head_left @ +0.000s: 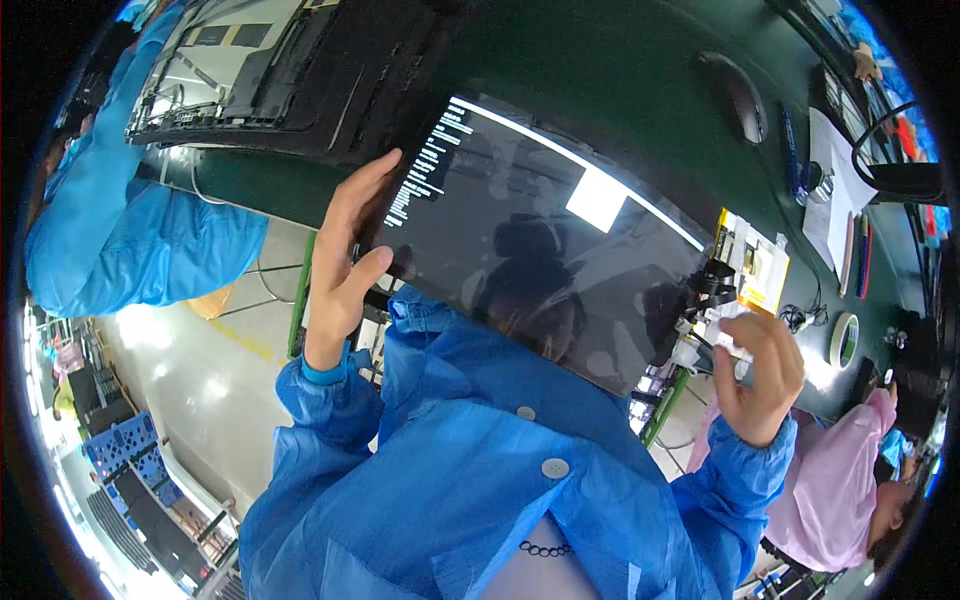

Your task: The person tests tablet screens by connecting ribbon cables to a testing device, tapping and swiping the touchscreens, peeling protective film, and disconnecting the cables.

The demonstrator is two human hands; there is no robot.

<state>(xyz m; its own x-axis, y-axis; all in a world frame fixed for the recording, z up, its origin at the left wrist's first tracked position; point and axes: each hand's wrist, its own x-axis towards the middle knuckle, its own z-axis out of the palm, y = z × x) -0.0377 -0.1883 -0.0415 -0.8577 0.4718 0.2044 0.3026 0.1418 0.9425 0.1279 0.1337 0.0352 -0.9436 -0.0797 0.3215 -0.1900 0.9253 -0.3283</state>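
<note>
My left hand (345,265) grips the left edge of a dark, lit display panel (520,260), thumb on the front and fingers behind. The panel is tilted and shows a white bar, a white square and small lines of text, with reflections across it. At its right end hang black flex cables (712,285) and a white and yellow part (755,262), perhaps a battery or a circuit board. My right hand (760,375) is closed beside these parts, thumb and fingertips bent together near a small white piece (735,342). Whether that piece is in the pinch is hard to make out.
On the dark green table (600,60) are a black mouse (735,95), papers (835,190), pens (862,255) and a tape roll (844,340). Opened device housings (240,70) lie at the far left. People in blue (150,240) and pink (825,480) sit either side.
</note>
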